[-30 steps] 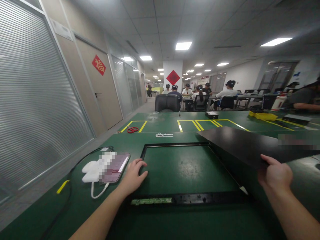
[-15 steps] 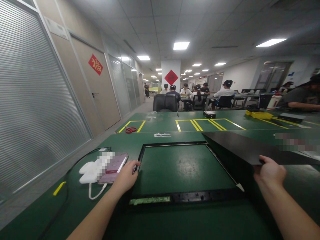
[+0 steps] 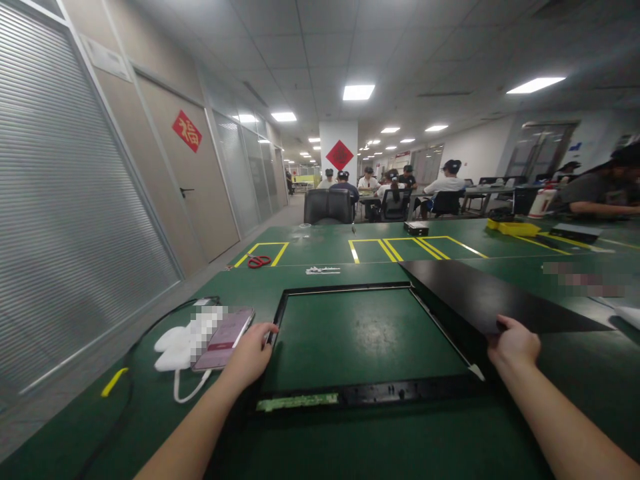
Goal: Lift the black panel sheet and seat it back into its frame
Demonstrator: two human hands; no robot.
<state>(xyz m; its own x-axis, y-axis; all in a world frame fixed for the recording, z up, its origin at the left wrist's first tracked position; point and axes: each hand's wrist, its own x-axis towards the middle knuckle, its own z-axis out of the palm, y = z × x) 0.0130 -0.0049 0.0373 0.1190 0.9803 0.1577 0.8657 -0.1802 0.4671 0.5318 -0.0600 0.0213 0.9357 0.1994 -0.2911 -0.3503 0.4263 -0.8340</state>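
A black rectangular frame [image 3: 400, 392], like a monitor bezel, lies flat on the green tabletop. A green strip [image 3: 297, 402] shows at the left of its near side, and a pale tab [image 3: 477, 372] sits at the near right corner. My left hand [image 3: 251, 352] grips the frame's left side with closed fingers. In my right hand [image 3: 515, 347] is the near edge of a thin black panel [image 3: 480, 293], thumb on top. The panel is tilted, its left edge beside the frame's right side; the fingers below it are partly hidden.
Left of the frame are a phone [image 3: 223, 340], a white cable and a black cable [image 3: 133, 347]. Red-handled scissors [image 3: 259, 262] and small white parts [image 3: 323, 271] lie beyond it. A yellow tray [image 3: 517, 229] stands at the far right, near another person [image 3: 595, 193].
My right hand has moved left and a little inward with the black panel, which now sits lower and flatter. The left hand stays on the frame.
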